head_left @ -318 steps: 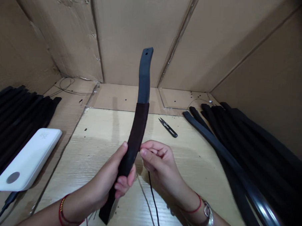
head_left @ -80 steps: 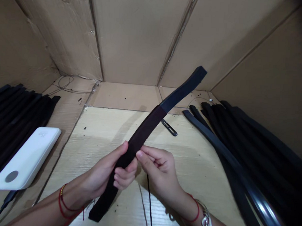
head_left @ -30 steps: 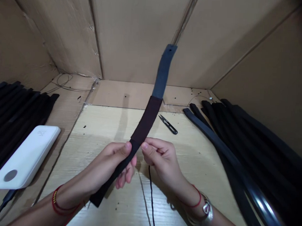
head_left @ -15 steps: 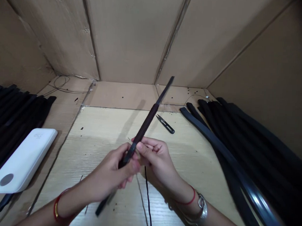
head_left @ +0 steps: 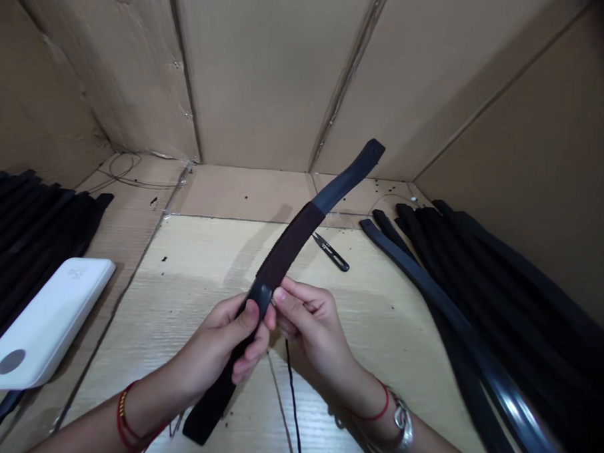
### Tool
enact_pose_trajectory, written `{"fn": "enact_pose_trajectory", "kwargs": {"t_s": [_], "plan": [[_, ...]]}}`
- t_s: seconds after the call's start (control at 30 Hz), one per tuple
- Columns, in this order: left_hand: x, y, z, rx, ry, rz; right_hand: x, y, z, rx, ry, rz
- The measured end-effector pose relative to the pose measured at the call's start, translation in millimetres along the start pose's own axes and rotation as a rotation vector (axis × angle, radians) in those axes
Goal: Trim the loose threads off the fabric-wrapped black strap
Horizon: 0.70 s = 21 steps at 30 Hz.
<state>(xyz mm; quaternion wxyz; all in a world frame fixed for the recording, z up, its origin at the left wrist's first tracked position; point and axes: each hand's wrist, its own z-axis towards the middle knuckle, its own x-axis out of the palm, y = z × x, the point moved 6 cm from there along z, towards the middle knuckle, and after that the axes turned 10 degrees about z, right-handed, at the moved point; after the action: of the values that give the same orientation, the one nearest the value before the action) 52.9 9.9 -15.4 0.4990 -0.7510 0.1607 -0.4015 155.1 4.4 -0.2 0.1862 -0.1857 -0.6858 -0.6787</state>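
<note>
On the desk (head_left: 178,301), black belts (head_left: 504,282) lie heaped to both sides, with a white power bank (head_left: 42,325) by the left heap. The left hand (head_left: 216,349) closes its fingers (head_left: 243,361) around a belt (head_left: 288,246) held above the desk. The right hand (head_left: 312,327) pinches the belt's edge between its fingers (head_left: 291,305). Small snips (head_left: 331,252) lie beyond.

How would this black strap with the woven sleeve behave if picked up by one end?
The black strap is probably springy rather than floppy: its free end curves up from the left hand without drooping. Its bare, smooth end may feel slicker than the ribbed woven sleeve, so it could slip more easily.
</note>
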Motion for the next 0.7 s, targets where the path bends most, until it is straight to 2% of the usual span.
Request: {"fn": "enact_pose_trajectory", "kwargs": {"t_s": [0.1, 0.23, 0.27, 0.3, 0.33, 0.4, 0.5, 0.53, 0.6, 0.7], "plan": [[5.3, 4, -3, -0.055, 0.138, -0.185, 2, -2, -1, 0.015, 0.05, 0.056], [21.8, 6, -10, -0.152, 0.546, -0.52, 6, -8, -5, 0.14, 0.185, 0.218], [24.2, 7, -12, -0.174, 0.609, -0.552, 7, -7, -6, 0.149, 0.198, 0.221], [25.1, 8, -12, -0.197, 0.624, -0.54, 6, -6, -6, 0.14, 0.189, 0.208], [23.4, 10, -10, -0.214, 0.576, -0.477, 4, -4, -6, 0.12, 0.165, 0.187], [13.4, 11, -4, -0.192, 0.36, -0.211, 1, 1, -5, 0.067, 0.093, 0.133], [-10.1, -9, 0, -0.002, -0.072, 0.394, -5, 6, -1, 0.002, -0.01, 0.064], [-13.6, -18, -1, 0.064, -0.161, 0.565, -7, 6, 1, -0.004, -0.018, 0.052], [-15.0, -29, -3, 0.138, -0.221, 0.763, -7, 3, 3, 0.013, 0.002, 0.053], [-13.8, -29, -4, 0.107, -0.159, 0.724, -7, -2, 5, 0.049, 0.052, 0.073]]}}
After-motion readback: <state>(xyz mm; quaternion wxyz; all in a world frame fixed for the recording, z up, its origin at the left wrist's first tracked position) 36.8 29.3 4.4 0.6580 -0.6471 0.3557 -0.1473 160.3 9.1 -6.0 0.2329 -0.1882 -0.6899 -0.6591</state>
